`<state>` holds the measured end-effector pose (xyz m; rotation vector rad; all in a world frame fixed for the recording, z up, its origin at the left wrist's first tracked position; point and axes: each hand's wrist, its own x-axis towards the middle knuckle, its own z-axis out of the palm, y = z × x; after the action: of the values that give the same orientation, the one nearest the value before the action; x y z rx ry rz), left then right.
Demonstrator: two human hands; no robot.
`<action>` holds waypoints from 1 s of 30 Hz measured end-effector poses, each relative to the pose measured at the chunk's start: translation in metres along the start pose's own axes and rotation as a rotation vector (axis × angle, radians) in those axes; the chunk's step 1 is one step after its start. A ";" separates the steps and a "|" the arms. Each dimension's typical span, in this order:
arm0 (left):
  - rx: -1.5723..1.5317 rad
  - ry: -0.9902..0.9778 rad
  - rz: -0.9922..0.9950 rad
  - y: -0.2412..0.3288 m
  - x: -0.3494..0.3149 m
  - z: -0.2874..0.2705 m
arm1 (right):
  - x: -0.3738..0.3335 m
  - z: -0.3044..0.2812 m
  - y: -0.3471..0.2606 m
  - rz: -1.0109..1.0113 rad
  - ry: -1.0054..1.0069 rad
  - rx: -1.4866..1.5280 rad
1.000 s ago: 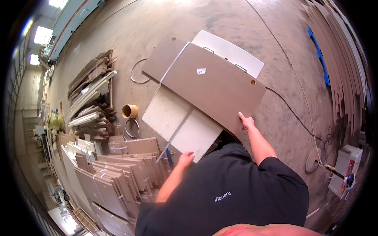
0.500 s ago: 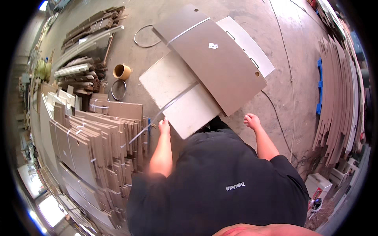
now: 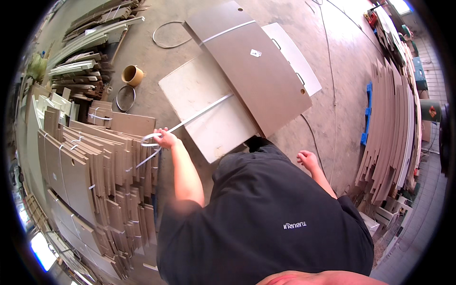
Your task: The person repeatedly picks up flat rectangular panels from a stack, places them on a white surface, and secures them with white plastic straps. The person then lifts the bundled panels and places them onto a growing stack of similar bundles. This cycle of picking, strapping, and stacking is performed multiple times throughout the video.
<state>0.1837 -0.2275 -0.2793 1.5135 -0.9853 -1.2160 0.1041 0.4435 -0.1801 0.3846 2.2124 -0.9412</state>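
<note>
My left hand (image 3: pixel 165 138) is closed on a white strapping band (image 3: pixel 202 115), whose loose end loops beyond the fingers. From the hand the band runs taut across a cream board (image 3: pixel 190 90) and under the edge of a large taupe panel (image 3: pixel 259 71). The panel has a small label and round holes near two corners. Another band (image 3: pixel 228 32) crosses its far part. Beneath its right side a white panel (image 3: pixel 294 59) with dark handles sticks out. My right hand (image 3: pixel 308 159) hangs to the right of the boards, fingers curled, with nothing visible in it.
Stacked taupe boards (image 3: pixel 69 161) stand close on my left. Farther off are a cardboard tube (image 3: pixel 132 75), a strap ring (image 3: pixel 126 98) and a strap loop (image 3: pixel 166 46) on the floor. Long strips (image 3: pixel 387 133) lean at right beside a blue pallet (image 3: pixel 366 114). A cable (image 3: pixel 332 76) crosses the floor.
My left hand has moved outward to the left, drawing the band with it, and the band's loop now shows at the fingers. My right hand stays curled; the whole view has shifted slightly.
</note>
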 end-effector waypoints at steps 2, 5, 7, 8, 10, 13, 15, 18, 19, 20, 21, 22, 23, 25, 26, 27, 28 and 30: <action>0.115 -0.243 0.310 0.063 -0.024 0.002 | 0.023 -0.002 -0.030 -0.248 0.064 -0.037; 0.507 -0.548 1.014 0.127 -0.069 0.014 | 0.041 0.014 -0.147 -0.627 0.172 -0.138; 0.633 -0.785 1.277 0.169 -0.120 0.030 | 0.024 0.025 -0.243 -0.932 0.227 -0.183; 0.613 -0.911 1.296 0.190 -0.158 0.041 | 0.016 0.027 -0.283 -1.145 0.295 -0.282; 0.715 -1.026 1.417 0.199 -0.209 0.060 | 0.000 0.029 -0.344 -1.385 0.237 -0.325; 0.693 -1.128 1.322 0.205 -0.275 0.082 | 0.016 0.024 -0.380 -1.626 0.238 -0.473; 0.526 -1.051 1.153 0.201 -0.300 0.092 | 0.059 0.016 -0.373 -1.584 0.205 -0.589; 0.445 -0.889 0.735 0.211 -0.320 0.091 | 0.145 -0.022 -0.343 -1.458 0.331 -0.675; 0.374 -0.793 0.701 0.201 -0.310 0.089 | 0.172 -0.041 -0.332 -1.414 0.384 -0.687; 0.374 -0.700 0.564 0.196 -0.300 0.084 | 0.201 -0.062 -0.317 -1.362 0.435 -0.703; 0.253 -0.592 0.441 0.194 -0.294 0.084 | 0.235 -0.084 -0.300 -1.278 0.446 -0.721; 0.086 -0.500 0.407 0.203 -0.300 0.092 | 0.268 -0.106 -0.281 -1.186 0.458 -0.740; 0.021 -0.449 0.309 0.207 -0.292 0.088 | 0.294 -0.130 -0.267 -1.098 0.472 -0.807; -0.120 -0.366 0.194 0.212 -0.282 0.085 | 0.336 -0.175 -0.246 -0.914 0.501 -0.814; -0.192 -0.329 0.178 0.215 -0.283 0.087 | 0.350 -0.195 -0.240 -0.823 0.509 -0.754; -0.202 -0.314 0.152 0.219 -0.290 0.089 | 0.365 -0.212 -0.240 -0.788 0.521 -0.754; -0.157 -0.307 0.167 0.221 -0.298 0.092 | 0.378 -0.224 -0.240 -0.752 0.532 -0.753; -0.074 -0.295 0.199 0.223 -0.315 0.102 | 0.396 -0.232 -0.250 -0.708 0.570 -0.393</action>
<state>0.0158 -0.0002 0.0029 1.1675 -1.2384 -1.3386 -0.4176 0.4383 -0.2118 -0.3996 3.0734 -0.7516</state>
